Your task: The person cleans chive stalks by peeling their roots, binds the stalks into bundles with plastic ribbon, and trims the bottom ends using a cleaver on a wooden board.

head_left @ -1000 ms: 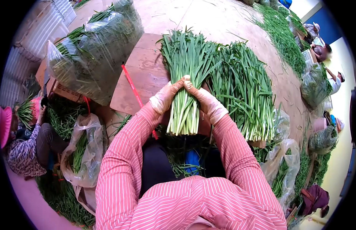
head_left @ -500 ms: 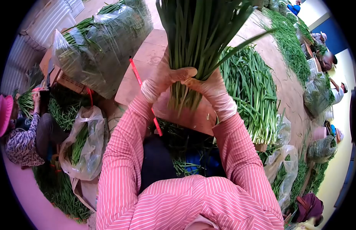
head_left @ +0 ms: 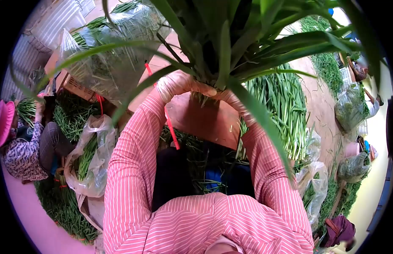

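Observation:
A big bunch of garlic chives (head_left: pixel 224 46) is held up in front of my face, its long flat leaves splaying outward and drooping toward the camera. Around its lower stems my left hand (head_left: pixel 186 83), in a thin pale glove, is closed from the left. My right hand (head_left: pixel 231 98), gloved too, grips from the other side, partly hidden by leaves. The two thumbs meet at the front of the bunch. Short stem ends poke out below my hands, above a reddish-brown board (head_left: pixel 200 120). Beside my left forearm runs a thin red strip (head_left: pixel 171 127).
A heap of chives (head_left: pixel 274 110) lies right of the board. Open plastic bags (head_left: pixel 94 156) of greens stand on both sides, and a large wrapped bundle (head_left: pixel 116 51) is at upper left. A co-worker in a pink hat (head_left: pixel 6 122) sits at far left; others work along the right.
The bunch has tipped toward the camera, its leaves now fanning wide over the view. Both hands have stayed around the stems, with my wrists turned and slightly higher.

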Demonstrator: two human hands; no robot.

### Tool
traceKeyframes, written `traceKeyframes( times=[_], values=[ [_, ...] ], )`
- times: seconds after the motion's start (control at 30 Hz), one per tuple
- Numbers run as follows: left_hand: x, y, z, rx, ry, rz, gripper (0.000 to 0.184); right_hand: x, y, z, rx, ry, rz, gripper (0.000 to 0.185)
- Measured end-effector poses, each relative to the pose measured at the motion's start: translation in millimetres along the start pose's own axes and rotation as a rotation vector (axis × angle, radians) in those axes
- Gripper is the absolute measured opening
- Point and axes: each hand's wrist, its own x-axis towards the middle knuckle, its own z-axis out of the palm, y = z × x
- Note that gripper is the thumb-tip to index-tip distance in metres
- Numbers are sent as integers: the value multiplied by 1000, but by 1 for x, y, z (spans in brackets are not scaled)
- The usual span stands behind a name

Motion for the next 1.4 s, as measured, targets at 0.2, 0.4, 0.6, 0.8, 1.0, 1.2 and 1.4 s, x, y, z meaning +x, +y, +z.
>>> traceKeyframes(
  times=[0.2, 0.4, 0.6, 0.8, 1.0, 1.2, 1.4],
  values=[
    [20, -32, 8, -261, -25, -90, 49, -29, 41, 29, 285, -370, 409, 56],
    [18, 29, -31, 79, 141, 243, 67, -9, 82, 80, 884, -381, 457, 51],
    [13, 44, -75, -244, -251, -173, 57, 4, -52, 35, 1102, -28, 519, 43],
    [0, -17, -89, -270, -370, -634, 48, -14, -63, 85, 1193, -211, 928, 58],
    [-13, -39, -80, -273, -400, -863, 51, -36, -52, 103, 1234, -490, 984, 65],
    [-13, -78, -76, -415, -447, -818, 52, -32, -59, 92, 1198, -530, 1068, 61],
    [-15, -77, -72, -299, -429, -886, 49, -38, -51, 105, 1137, -591, 1080, 62]
  ],
)
